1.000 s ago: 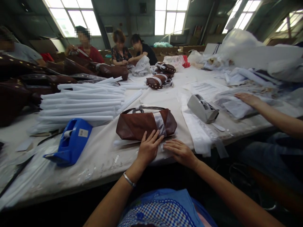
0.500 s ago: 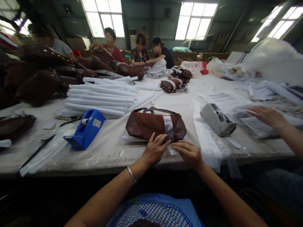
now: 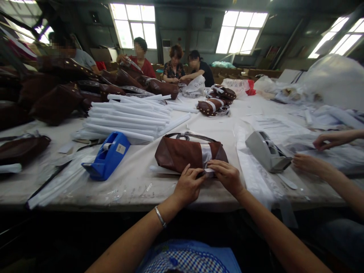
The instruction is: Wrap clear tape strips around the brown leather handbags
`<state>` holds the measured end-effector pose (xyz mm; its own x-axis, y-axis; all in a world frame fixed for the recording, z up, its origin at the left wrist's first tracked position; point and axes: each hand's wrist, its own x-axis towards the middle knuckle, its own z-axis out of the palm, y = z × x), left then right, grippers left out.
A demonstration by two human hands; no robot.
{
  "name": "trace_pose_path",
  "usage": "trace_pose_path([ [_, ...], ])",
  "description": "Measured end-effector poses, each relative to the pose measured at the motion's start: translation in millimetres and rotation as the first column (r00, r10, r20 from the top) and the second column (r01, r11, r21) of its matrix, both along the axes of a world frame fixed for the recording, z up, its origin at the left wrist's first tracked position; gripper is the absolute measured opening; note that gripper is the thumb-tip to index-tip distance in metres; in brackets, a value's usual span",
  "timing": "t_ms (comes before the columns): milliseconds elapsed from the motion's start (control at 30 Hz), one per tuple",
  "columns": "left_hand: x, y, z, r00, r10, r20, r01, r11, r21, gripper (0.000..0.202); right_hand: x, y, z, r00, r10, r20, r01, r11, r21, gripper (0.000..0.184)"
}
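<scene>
A brown handbag lies on its side at the table's front, with its dark straps behind it. Around its right part runs a white band, its free end at the bag's lower front edge. My left hand grips that lower edge, thumb and fingers close together beside the band. With bent fingers, my right hand holds the band's end against the bag. Under the bag's left end pokes out a white roll. What lies beneath my fingertips is partly hidden.
A blue tape dispenser stands to the left, a grey tape dispenser to the right. Behind are stacked white rolls and more brown bags. A co-worker's hands handle clear plastic at the right; other people sit across the table.
My right hand has moved up onto the bag's front, folding the band's end up against it. My left hand stays at the lower edge. At the right, a co-worker's second hand has come into view.
</scene>
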<state>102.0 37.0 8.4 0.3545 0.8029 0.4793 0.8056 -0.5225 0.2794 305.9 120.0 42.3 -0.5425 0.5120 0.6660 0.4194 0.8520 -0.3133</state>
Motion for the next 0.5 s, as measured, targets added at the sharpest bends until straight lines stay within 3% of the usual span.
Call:
trace_pose_path([
  [267,-3.9,1.9,1.1,0.997,-0.049,0.059,0.05,0.999,-0.009,0.054,-1.8,3.8,-2.2,0.993,-0.113,-0.028,0.112,0.993,-0.045,0.018],
  [500,0.3,5.7,6.8,1.0,0.001,0.029,-0.001,1.0,-0.003,0.052,6.0,-11.0,5.7,0.999,-0.015,0.051,0.005,0.98,0.197,0.026],
])
